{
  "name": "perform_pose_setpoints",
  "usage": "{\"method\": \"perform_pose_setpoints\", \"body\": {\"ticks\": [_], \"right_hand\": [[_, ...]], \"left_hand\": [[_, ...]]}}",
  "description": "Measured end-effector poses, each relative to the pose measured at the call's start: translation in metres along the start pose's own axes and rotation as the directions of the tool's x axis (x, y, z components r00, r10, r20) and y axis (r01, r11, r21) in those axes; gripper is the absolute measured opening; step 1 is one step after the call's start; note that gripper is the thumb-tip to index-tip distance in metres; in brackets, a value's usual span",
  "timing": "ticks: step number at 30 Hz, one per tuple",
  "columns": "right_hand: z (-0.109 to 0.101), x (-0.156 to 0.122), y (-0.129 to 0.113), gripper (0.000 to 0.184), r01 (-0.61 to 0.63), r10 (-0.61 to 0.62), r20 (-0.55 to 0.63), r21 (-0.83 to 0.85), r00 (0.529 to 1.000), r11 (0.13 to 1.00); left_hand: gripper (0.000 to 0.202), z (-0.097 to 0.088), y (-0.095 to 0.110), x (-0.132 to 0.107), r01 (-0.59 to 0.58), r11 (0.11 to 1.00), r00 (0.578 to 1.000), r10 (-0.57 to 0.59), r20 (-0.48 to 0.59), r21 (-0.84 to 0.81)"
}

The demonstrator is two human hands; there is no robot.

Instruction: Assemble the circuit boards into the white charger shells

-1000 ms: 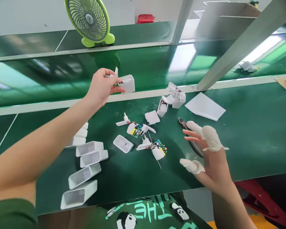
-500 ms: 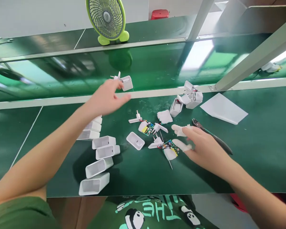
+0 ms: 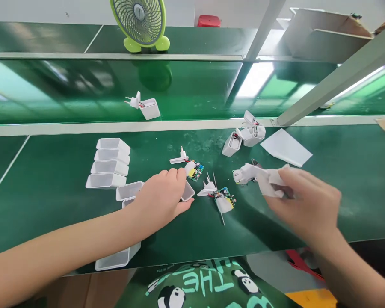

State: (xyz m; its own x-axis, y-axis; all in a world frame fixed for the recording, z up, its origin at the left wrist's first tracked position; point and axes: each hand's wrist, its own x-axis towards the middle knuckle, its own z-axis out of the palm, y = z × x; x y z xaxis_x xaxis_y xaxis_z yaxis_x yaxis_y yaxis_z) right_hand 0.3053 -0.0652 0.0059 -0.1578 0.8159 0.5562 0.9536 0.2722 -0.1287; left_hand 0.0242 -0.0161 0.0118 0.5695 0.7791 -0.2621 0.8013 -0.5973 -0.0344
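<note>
The person's left hand (image 3: 163,194) is curled over a small white case (image 3: 188,191) on the green surface (image 3: 192,244), thumb at the near side and fingers at the far side, gripping it. The right hand (image 3: 311,199), its fingertips wrapped in white covers (image 3: 271,182), holds a white-backed board (image 3: 243,175) just above the surface, well apart from the case; pliers (image 3: 255,162) show partly behind it. Between the hands lie two circuit boards, a far one (image 3: 195,171) and a near one (image 3: 224,199), each with a white plug piece beside it. Open white cases (image 3: 107,167) line the left, some hidden by the left arm. Near a white sheet (image 3: 287,147), filled cases (image 3: 232,144) stand clustered. Beyond the pale rail (image 3: 83,129), another case (image 3: 150,109) sits with its plug (image 3: 134,100) hanging off its side.
</note>
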Motion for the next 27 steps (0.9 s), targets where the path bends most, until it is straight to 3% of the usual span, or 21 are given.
{"method": "perform_pose_setpoints", "body": {"ticks": [2, 5, 7, 10, 13, 14, 16, 18, 19, 24, 26, 27], "right_hand": [[0.003, -0.019, -0.006, 0.027, 0.037, -0.037, -0.009, 0.004, 0.999, 0.999], [0.004, -0.04, -0.012, 0.02, 0.088, -0.095, 0.183, 0.047, 0.978, 0.995], [-0.007, -0.041, -0.009, 0.019, 0.107, -0.116, 0.376, 0.046, 0.919, 0.993], [-0.03, -0.024, 0.006, 0.022, 0.111, -0.099, 0.607, 0.019, 0.789, 0.994], [-0.039, -0.003, 0.027, 0.012, 0.17, -0.131, 0.629, -0.001, 0.766, 0.985], [-0.037, 0.002, 0.032, 0.026, 0.213, -0.186, 0.631, 0.034, 0.753, 0.977], [-0.026, 0.009, 0.038, 0.054, 0.288, -0.319, 0.658, 0.16, 0.682, 0.944], [-0.011, 0.011, 0.038, 0.061, 0.317, -0.417, 0.684, 0.276, 0.599, 0.907], [-0.003, 0.012, 0.036, 0.058, 0.323, -0.439, 0.687, 0.302, 0.579, 0.897], [0.013, 0.011, 0.036, 0.046, 0.372, -0.507, 0.666, 0.349, 0.547, 0.86], [0.008, 0.011, 0.042, 0.044, 0.327, -0.497, 0.639, 0.375, 0.587, 0.868], [0.004, 0.011, 0.045, 0.043, 0.272, -0.464, 0.612, 0.384, 0.641, 0.882]], "left_hand": [[0.04, 0.003, -0.001, -0.002, -0.044, 0.996, 0.999, 0.044, -0.011, -0.071], [0.049, 0.011, -0.003, -0.005, -0.051, 0.986, 0.999, 0.051, -0.003, -0.158], [0.044, 0.015, -0.006, -0.006, -0.039, 0.976, 0.999, 0.041, 0.003, -0.212], [0.039, 0.014, -0.011, -0.006, -0.033, 0.947, 0.998, 0.016, -0.057, -0.319], [0.044, 0.004, -0.013, -0.008, -0.023, 0.884, 0.991, -0.041, -0.125, -0.467], [0.043, 0.0, -0.012, -0.009, -0.012, 0.852, 0.99, -0.063, -0.125, -0.524], [0.039, -0.007, -0.01, -0.01, -0.005, 0.782, 0.99, -0.085, -0.114, -0.623], [0.04, -0.011, -0.006, -0.011, -0.041, 0.722, 0.989, -0.07, -0.132, -0.69], [0.043, -0.012, -0.005, -0.011, -0.061, 0.701, 0.988, -0.057, -0.142, -0.711], [0.051, -0.02, 0.001, -0.011, -0.137, 0.666, 0.988, 0.033, -0.154, -0.733], [0.048, -0.024, 0.002, -0.011, -0.204, 0.672, 0.975, 0.073, -0.211, -0.712], [0.049, -0.026, 0.003, -0.011, -0.226, 0.668, 0.97, 0.087, -0.228, -0.709]]}}
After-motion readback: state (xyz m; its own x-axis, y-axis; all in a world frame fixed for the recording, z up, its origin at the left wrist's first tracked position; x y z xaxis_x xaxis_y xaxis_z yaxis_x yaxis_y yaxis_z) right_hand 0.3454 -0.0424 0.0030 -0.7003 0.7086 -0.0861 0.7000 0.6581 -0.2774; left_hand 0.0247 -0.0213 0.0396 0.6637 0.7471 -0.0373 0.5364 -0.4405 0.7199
